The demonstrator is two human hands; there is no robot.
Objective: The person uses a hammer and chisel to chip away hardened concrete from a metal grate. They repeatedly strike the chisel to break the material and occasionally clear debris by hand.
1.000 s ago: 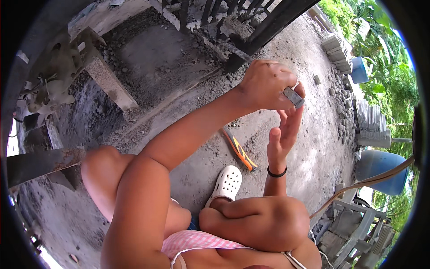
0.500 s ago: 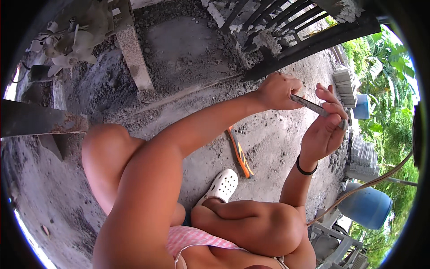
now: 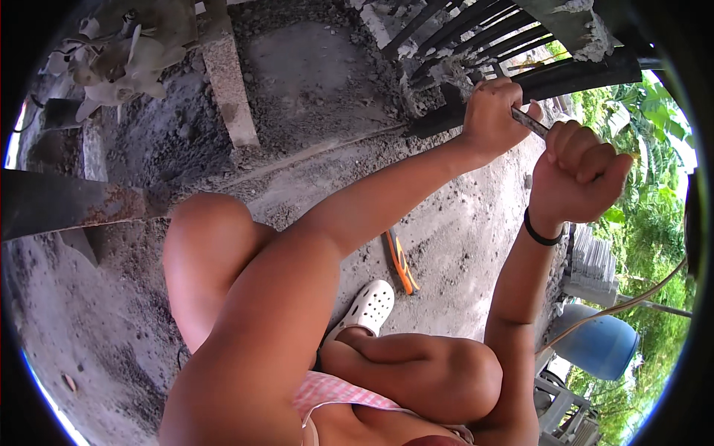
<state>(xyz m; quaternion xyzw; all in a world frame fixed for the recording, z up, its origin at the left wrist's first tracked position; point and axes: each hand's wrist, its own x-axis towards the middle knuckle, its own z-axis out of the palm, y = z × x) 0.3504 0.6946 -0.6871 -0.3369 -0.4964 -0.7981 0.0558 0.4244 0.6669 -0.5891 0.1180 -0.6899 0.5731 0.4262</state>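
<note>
A narrow grey metal bar (image 3: 529, 123) runs between my two hands, against the black metal frame (image 3: 528, 89) at the upper right. My left hand (image 3: 494, 117) is closed around its left end. To the right, my right hand (image 3: 578, 172), with a black band on the wrist, is closed around the other end in a fist. The fingers hide both ends of the bar, so its full shape cannot be seen. Whether the bar touches the frame I cannot tell.
An orange-and-black handled tool (image 3: 401, 262) lies on the dusty ground beside my white clog (image 3: 370, 306). Rusty steel beam (image 3: 74, 204) and grey post (image 3: 229, 93) stand left. At right are stacked grey slabs (image 3: 593, 256), a blue barrel (image 3: 597, 342) and a hose (image 3: 610, 303).
Both hands have moved up and to the right with the bar, towards the black frame. My right hand's fingers, partly spread before, are now wrapped round the bar.
</note>
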